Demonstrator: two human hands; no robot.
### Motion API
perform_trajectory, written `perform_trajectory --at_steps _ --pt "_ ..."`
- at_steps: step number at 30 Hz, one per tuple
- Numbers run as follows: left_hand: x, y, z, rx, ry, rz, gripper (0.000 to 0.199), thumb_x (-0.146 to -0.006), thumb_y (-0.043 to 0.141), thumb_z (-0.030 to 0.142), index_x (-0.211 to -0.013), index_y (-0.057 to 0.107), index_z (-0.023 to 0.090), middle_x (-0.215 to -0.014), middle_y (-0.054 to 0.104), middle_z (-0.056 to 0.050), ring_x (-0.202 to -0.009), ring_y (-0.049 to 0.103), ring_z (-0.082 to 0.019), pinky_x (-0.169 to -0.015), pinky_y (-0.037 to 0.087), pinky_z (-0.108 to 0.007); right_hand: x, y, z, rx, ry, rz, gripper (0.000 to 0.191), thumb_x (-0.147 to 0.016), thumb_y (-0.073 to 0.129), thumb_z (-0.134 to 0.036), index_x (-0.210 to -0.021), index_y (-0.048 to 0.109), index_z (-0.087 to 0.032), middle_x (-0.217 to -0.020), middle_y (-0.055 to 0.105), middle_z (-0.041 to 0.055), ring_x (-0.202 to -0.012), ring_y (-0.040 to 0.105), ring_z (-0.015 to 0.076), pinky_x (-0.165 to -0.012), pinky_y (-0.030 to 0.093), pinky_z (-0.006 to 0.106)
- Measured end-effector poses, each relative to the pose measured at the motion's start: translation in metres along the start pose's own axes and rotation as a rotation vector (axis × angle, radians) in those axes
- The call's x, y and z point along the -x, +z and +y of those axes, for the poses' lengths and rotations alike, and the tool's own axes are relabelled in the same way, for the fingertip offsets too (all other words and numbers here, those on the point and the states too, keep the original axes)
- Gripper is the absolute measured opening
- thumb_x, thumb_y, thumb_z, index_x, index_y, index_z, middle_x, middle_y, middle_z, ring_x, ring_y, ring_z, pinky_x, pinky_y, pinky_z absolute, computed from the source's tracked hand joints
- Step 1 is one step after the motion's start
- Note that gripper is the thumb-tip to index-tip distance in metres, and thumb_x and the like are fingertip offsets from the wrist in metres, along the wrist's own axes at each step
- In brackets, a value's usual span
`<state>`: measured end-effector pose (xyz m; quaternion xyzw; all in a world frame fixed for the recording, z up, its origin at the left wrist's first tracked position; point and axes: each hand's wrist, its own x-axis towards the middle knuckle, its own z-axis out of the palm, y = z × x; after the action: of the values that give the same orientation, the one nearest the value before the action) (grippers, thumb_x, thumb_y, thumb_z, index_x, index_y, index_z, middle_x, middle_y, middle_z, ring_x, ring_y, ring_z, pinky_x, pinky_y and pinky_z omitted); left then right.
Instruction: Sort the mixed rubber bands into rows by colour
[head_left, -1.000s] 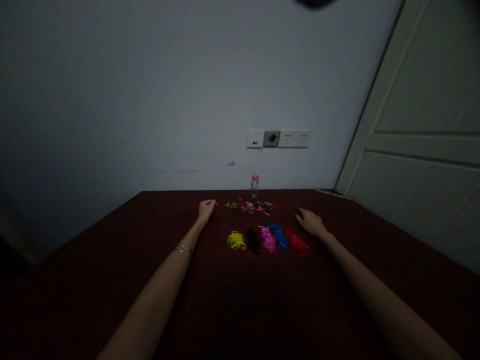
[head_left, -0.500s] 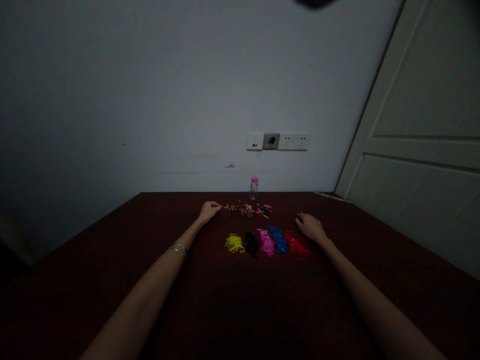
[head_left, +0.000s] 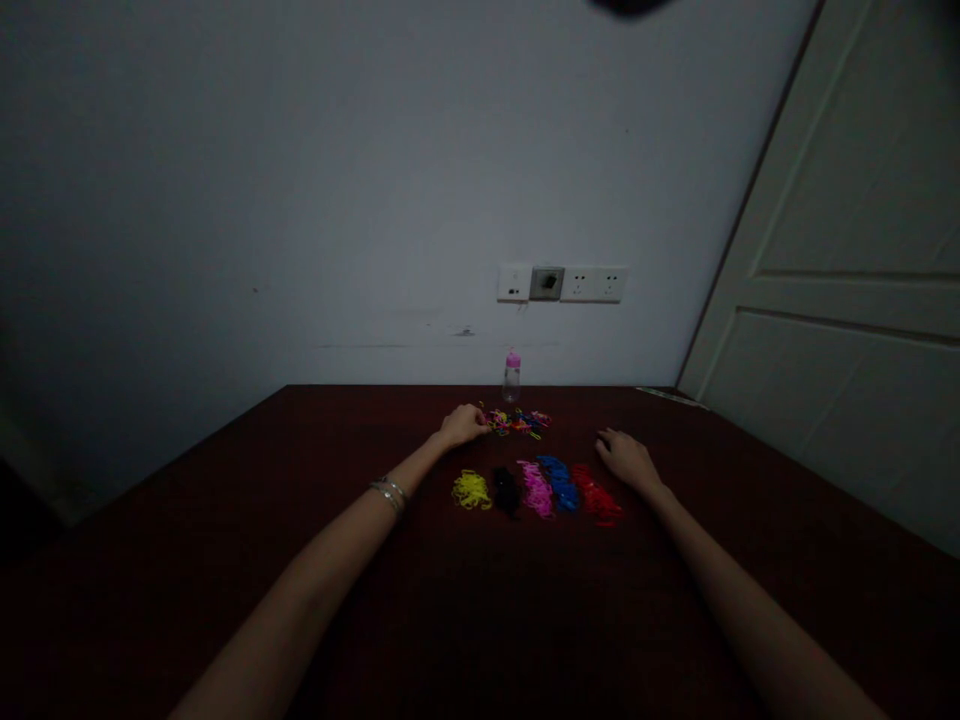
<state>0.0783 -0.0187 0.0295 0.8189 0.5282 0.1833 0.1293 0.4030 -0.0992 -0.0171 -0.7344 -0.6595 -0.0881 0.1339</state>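
My left hand (head_left: 463, 426) is at the left edge of a mixed pile of small coloured loops (head_left: 517, 421), which look like rubber bands or paper clips. Its fingers are pinched together; whatever is between them is too small to make out. On the table to the right, my right hand (head_left: 628, 459) rests palm down with its fingers loosely stretched out, holding nothing. Sorted heaps lie in a row nearer me: yellow (head_left: 472, 490), black (head_left: 506, 491), pink (head_left: 536, 489), blue (head_left: 559, 484) and red (head_left: 597, 496). The red heap is closest to my right hand.
A small clear bottle with a pink cap (head_left: 511, 377) stands behind the mixed pile. The dark red table (head_left: 450, 620) ends at a pale wall with a row of sockets (head_left: 595, 284). A white panelled door (head_left: 840, 310) is at the right.
My left hand has moved right, from beside the mixed pile onto its left end, covering part of it. My right hand stays resting; the view has shifted slightly.
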Motion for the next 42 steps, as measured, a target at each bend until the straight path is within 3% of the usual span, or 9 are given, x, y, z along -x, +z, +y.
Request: perform_trajectory --at_steps 6,16,27,34,38,42 --pt "-0.002 0.005 0.007 -0.045 -0.048 -0.007 0.019 -0.070 0.065 0.038 -0.078 0.070 0.021 -0.088 0.068 -0.006 -0.083 0.061 -0.020 -0.070 0.043 -0.026 0.001 0.000 0.000 -0.019 0.004 0.002 0.043 -0.088 0.034 -0.031 -0.118 0.059 -0.014 -0.130 0.052 0.0138 -0.120 0.047 0.0265 -0.097 0.038 0.040" --pt "0.002 0.010 0.005 -0.025 -0.066 0.019 0.013 -0.073 0.062 0.029 -0.079 0.070 0.021 -0.089 0.068 -0.006 -0.085 0.061 -0.020 -0.069 0.043 -0.026 0.003 -0.003 -0.001 -0.039 0.012 0.004 0.042 -0.088 0.034 -0.031 -0.118 0.060 -0.015 -0.129 0.053 0.0140 -0.120 0.047 0.0257 -0.097 0.037 0.040" --pt "0.003 0.015 -0.001 0.035 -0.051 0.079 0.015 -0.073 0.059 0.024 -0.079 0.071 0.018 -0.082 0.067 -0.006 -0.075 0.059 -0.017 -0.064 0.040 -0.023 0.004 -0.008 -0.003 0.014 -0.013 -0.001 0.043 -0.088 0.033 -0.030 -0.116 0.060 -0.012 -0.127 0.054 0.0142 -0.115 0.051 0.0248 -0.095 0.040 0.037" --pt "0.001 0.003 -0.012 0.066 -0.010 0.091 0.017 -0.070 0.059 0.021 -0.079 0.073 0.017 -0.079 0.067 -0.006 -0.070 0.058 -0.016 -0.063 0.040 -0.023 0.005 -0.008 -0.004 -0.015 0.002 0.004 0.043 -0.088 0.033 -0.032 -0.115 0.061 -0.014 -0.128 0.054 0.0137 -0.117 0.050 0.0260 -0.094 0.040 0.039" --pt "0.006 -0.016 -0.024 0.174 0.095 0.013 0.016 -0.065 0.058 0.016 -0.071 0.073 0.014 -0.067 0.066 -0.003 -0.065 0.056 -0.014 -0.061 0.039 -0.021 0.004 -0.007 -0.004 -0.014 0.001 0.007 0.044 -0.088 0.033 -0.032 -0.116 0.061 -0.014 -0.128 0.054 0.0141 -0.116 0.050 0.0264 -0.093 0.041 0.039" --pt "0.020 -0.036 -0.032 0.290 0.148 -0.214 0.015 -0.060 0.061 0.018 -0.066 0.073 0.012 -0.057 0.063 -0.001 -0.057 0.052 -0.012 -0.056 0.037 -0.020 0.002 -0.005 -0.002 -0.005 -0.005 0.004 0.043 -0.088 0.033 -0.032 -0.115 0.061 -0.015 -0.127 0.055 0.0135 -0.116 0.051 0.0254 -0.094 0.041 0.038"
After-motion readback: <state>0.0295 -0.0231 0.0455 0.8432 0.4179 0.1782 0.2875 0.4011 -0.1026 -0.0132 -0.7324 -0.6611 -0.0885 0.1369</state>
